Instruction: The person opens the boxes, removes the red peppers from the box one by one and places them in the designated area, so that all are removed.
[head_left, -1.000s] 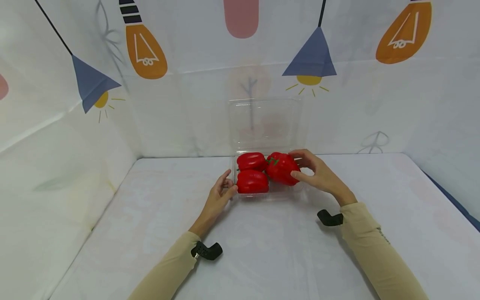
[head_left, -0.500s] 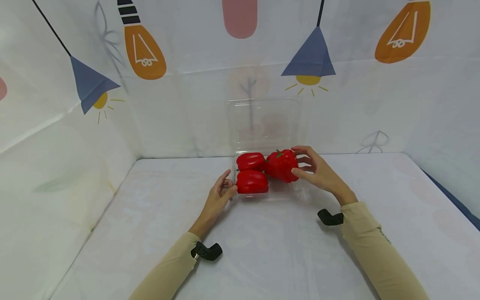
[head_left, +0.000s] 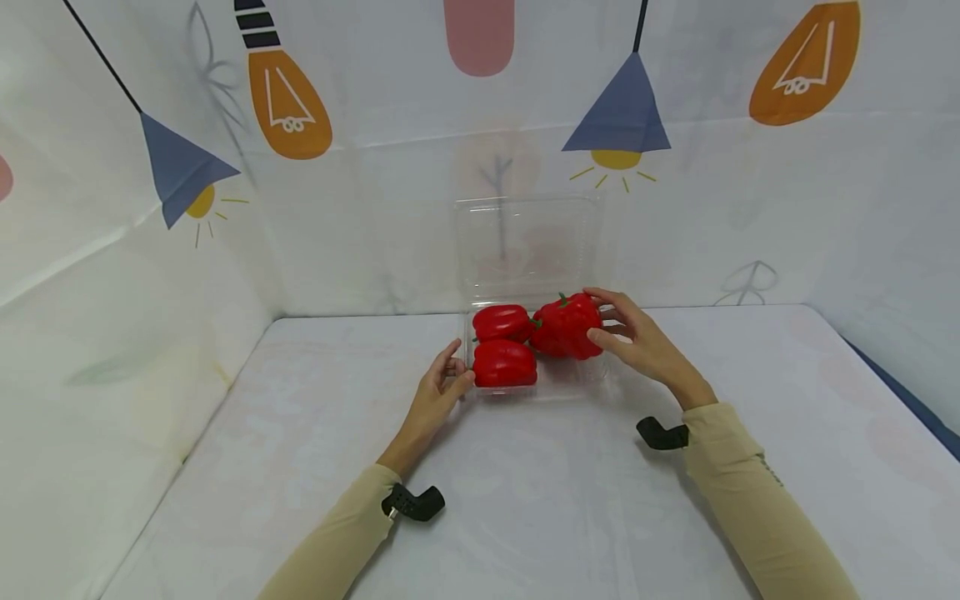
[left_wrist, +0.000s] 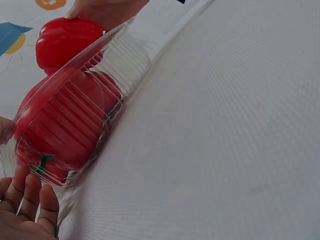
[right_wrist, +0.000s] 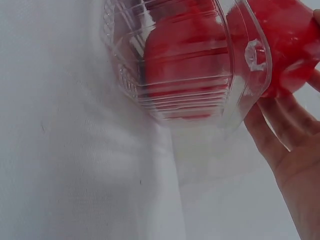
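In the box [head_left: 566, 382] on the table [head_left: 555, 500], one pepper [head_left: 505, 364] lies before another pepper [head_left: 499, 322], the lid [head_left: 528, 242] behind.

Left hand [head_left: 438, 392] is pointing forward, fingers [left_wrist: 31, 192] loosely bent | right hand [head_left: 641, 343] is gripping, thumb [head_left: 606, 339] opposing fingers | forearms [head_left: 337, 533] are angling inward, wrists [head_left: 395, 456] lying well apart

We find the bare right hand [head_left: 642, 338] and the glossy, lobed red bell pepper [head_left: 577, 327] it grips have shifted slightly towards one o'clock; the pepper's green stem [head_left: 562, 297] now stands nearer twelve o'clock.
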